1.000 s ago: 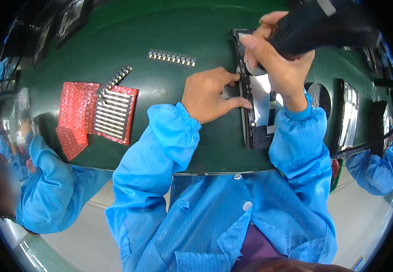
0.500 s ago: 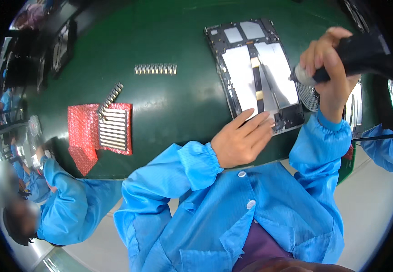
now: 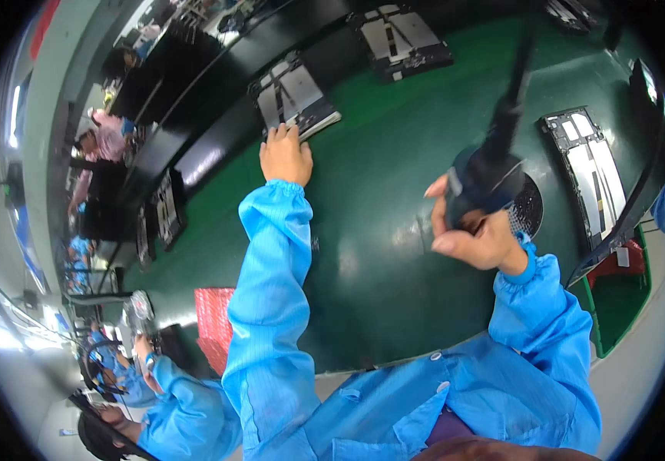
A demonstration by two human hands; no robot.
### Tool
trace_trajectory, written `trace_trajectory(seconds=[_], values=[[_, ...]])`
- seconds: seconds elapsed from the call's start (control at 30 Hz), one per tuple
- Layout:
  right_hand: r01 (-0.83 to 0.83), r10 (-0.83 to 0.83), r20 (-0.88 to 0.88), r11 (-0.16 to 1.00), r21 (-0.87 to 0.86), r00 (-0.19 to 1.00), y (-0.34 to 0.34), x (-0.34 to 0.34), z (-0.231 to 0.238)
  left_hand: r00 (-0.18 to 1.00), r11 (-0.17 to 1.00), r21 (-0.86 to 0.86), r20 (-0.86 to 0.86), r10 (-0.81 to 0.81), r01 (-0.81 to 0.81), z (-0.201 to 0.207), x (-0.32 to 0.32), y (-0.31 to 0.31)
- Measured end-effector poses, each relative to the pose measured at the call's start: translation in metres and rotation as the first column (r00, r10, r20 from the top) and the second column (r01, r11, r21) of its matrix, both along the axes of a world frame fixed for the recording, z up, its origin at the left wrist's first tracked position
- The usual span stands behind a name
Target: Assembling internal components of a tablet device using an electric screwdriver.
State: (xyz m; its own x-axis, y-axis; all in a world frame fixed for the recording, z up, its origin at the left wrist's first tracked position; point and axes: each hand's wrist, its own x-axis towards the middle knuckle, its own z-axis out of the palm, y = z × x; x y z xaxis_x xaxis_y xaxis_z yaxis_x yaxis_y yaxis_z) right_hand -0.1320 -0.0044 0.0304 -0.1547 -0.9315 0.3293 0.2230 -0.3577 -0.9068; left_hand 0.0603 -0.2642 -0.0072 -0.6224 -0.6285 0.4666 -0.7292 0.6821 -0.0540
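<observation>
My left hand [image 3: 285,156] reaches forward to a flat black tablet chassis [image 3: 294,94] with silver panels, at the far side of the green table. Its fingers lap over the near edge, the thumb is close to the corner, and the chassis seems to lie on another. Wrapped in my right hand [image 3: 477,230] is a black electric screwdriver [image 3: 490,178], blurred, with a cable running up from it. Its tip is hidden. Beneath and beside that hand lies a round perforated dish [image 3: 531,203].
Another chassis [image 3: 401,38] lies at the far middle, and one more [image 3: 587,173] at the right. A green bin [image 3: 628,296] with red wrap is at the lower right. Red bubble wrap [image 3: 213,323] lies left, partly behind my sleeve. A co-worker in blue [image 3: 186,407] sits at the lower left.
My view has turned left. My left hand has moved far forward, and the chassis that lay before me is gone from that spot. The screwdriver has swung away from it, still in my right hand.
</observation>
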Motion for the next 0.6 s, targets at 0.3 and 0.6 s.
trace_trajectory(seconds=[0.3, 0.6], values=[[-0.027, 0.000, -0.254, 0.994, -0.102, 0.967, -0.004, -0.002, 0.001, 0.916, 0.959, 0.074, 0.287, -0.282, 0.272, 0.005, -0.152, -0.004], [-0.064, 0.051, -0.140, 0.993, -0.096, 0.989, -0.003, -0.008, -0.006, 0.956, 0.986, 0.106, 0.251, -0.150, 0.127, 0.017, -0.207, -0.022]])
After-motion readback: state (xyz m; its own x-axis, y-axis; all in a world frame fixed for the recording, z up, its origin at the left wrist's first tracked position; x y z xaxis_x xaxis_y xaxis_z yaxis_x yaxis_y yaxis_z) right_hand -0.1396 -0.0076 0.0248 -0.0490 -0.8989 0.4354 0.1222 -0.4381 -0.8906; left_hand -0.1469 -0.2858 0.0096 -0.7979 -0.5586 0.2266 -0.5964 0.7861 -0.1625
